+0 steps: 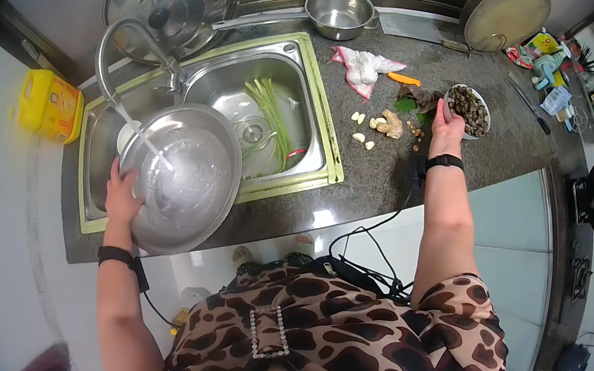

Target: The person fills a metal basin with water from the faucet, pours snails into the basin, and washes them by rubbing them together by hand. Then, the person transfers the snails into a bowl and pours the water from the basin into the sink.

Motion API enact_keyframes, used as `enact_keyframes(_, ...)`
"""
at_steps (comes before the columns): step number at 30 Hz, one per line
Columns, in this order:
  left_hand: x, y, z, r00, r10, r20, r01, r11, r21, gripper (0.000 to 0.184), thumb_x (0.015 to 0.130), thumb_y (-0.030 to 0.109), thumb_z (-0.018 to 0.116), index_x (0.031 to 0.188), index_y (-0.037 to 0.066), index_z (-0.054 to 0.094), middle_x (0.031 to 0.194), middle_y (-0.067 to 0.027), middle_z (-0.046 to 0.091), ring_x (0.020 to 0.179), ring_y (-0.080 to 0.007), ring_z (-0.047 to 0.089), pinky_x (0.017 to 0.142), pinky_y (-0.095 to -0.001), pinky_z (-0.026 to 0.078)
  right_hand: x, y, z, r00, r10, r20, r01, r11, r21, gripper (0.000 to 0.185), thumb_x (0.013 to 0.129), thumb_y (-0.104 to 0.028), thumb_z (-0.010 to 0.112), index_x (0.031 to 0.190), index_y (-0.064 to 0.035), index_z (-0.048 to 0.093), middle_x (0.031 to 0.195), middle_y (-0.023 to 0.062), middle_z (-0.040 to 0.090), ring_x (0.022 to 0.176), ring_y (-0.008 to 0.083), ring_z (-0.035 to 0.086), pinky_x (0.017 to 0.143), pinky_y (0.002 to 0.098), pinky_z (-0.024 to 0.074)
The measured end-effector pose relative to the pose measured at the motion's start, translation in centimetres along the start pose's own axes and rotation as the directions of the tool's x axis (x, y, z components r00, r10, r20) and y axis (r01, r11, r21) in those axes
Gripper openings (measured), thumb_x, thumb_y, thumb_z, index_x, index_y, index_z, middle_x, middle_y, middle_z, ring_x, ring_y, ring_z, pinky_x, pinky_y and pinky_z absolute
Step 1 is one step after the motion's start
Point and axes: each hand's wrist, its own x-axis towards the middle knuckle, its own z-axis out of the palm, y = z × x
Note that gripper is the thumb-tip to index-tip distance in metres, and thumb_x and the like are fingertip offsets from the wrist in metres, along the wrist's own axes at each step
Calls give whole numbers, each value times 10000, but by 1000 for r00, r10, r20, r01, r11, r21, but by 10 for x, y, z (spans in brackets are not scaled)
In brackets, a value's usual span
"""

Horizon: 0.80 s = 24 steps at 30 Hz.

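My left hand [124,197] grips the edge of a large metal basin [210,210], which is tilted over the left side of the sink. Water runs from the curved faucet [101,66] into it. At the right, my right hand [447,132] holds the near rim of a white bowl [486,111] filled with dark snails [467,108]. Close to that hand lie a piece of ginger [391,125], garlic cloves [358,138] and some dark green leaves [406,105]. Long green stalks [276,123] rest in the right sink compartment.
A metal pot [340,13], a cleaver [421,29] and a round board [504,17] are along the back. A large lid [170,3] leans behind the faucet. A knife [530,107] lies at the right, a yellow jug [51,105] stands left, and black cables [375,234] hang in front.
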Motion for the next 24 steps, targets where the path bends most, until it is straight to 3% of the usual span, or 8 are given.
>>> enact_keyframes(3, 0, -3, 3, 1000, 12, -6, -12, 1000, 13, 704, 500, 58, 773, 1155, 192, 552, 1431, -55, 232, 1071, -320, 477, 887, -388, 454, 11, -14, -13, 990, 115, -79, -119, 992, -49, 453, 791, 36, 263, 1240, 80, 311, 1188, 261, 443, 1025, 451, 510, 821, 548, 516)
enact_keyframes(5, 0, -1, 1, 1000, 5, -2, -5, 1000, 9, 710, 499, 62, 773, 1160, 193, 550, 1430, -56, 233, 1070, -322, 478, 887, -390, 454, 10, -20, -17, 991, 121, -52, -122, 992, -22, 457, 788, 39, 264, 1240, 109, 289, 1212, 278, 413, 1034, 477, 492, 837, 556, 504)
enact_keyframes(8, -1, 3, -3, 1000, 13, 2, -13, 1000, -11, 696, 507, 71, 773, 1156, 189, 552, 1424, -58, 238, 1081, -323, 470, 887, -396, 453, -22, -44, -15, 978, 204, 41, -191, 959, -208, 468, 778, 48, 271, 1232, 159, 243, 1201, 326, 397, 1036, 517, 469, 840, 540, 508)
enact_keyframes(17, 2, -11, 7, 999, 44, -21, -45, 998, -53, 616, 593, 161, 745, 1175, 181, 545, 1421, -80, 245, 1126, -336, 445, 911, -399, 439, -178, -49, 33, 886, 455, 94, -386, 833, -397, 482, 773, 30, 310, 1221, 189, 234, 1178, 354, 388, 1018, 492, 493, 828, 426, 545)
enact_keyframes(20, 3, -19, 16, 998, 53, -45, -55, 997, -51, 643, 632, 176, 726, 1233, 188, 497, 1431, -92, 237, 1156, -336, 435, 925, -396, 428, -233, -31, 45, 717, 676, 167, -544, 694, -472, 570, 719, 35, 340, 1250, 188, 201, 1192, 352, 380, 1067, 477, 473, 843, 393, 544)
enact_keyframes(23, 3, -12, 5, 991, -109, -76, 90, 973, -211, 675, 687, 141, 675, 1306, 184, 410, 1417, -141, 254, 1163, -335, 439, 931, -408, 418, -283, -3, 52, 581, 791, 191, -585, 569, -578, 584, 717, 20, 362, 1256, 177, 204, 1210, 347, 376, 1085, 466, 470, 845, 376, 544)
enact_keyframes(24, 6, -16, 12, 979, -167, -121, 126, 949, -288, 676, 704, 124, 656, 1322, 169, 386, 1396, -166, 288, 1157, -338, 447, 928, -413, 417, -300, 8, 53, 567, 795, 214, -525, 550, -649, 591, 715, 3, 385, 1250, 180, 208, 1225, 347, 372, 1086, 459, 477, 838, 368, 547)
